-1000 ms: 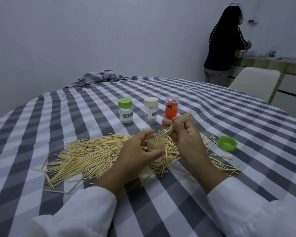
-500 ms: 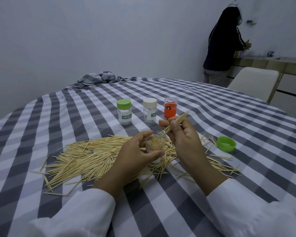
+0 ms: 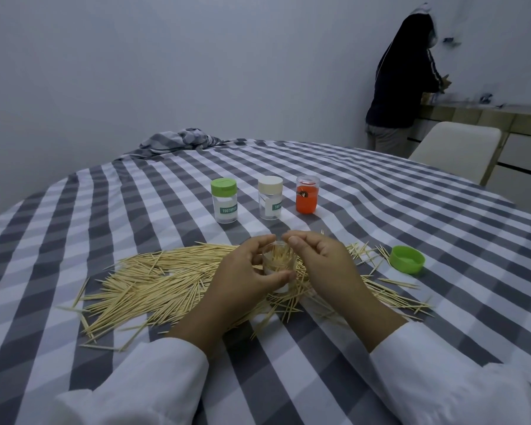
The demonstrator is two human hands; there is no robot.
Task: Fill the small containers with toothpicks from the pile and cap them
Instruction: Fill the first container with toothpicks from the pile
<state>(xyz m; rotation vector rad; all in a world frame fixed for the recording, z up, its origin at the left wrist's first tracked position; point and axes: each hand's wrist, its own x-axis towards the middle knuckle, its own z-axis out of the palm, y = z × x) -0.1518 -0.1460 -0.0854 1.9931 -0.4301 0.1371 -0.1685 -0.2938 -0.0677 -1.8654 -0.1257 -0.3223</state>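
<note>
Covering table: checked cloth [image 3: 380, 210]

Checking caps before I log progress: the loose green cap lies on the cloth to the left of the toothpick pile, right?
Not quite. The head view shows the loose green cap lying on the cloth to the right of the toothpick pile, beyond the right hand, not to the left.

Three capped jars stand in a row beyond the hands: green-capped jar [image 3: 224, 200], cream-capped jar [image 3: 270, 198], orange jar [image 3: 307, 194], with gaps between. The toothpick pile [image 3: 154, 280] sprawls leftward; a loose green cap [image 3: 407, 259] sits right. Bare checked worktop [image 3: 442, 216] lies beyond.
</note>
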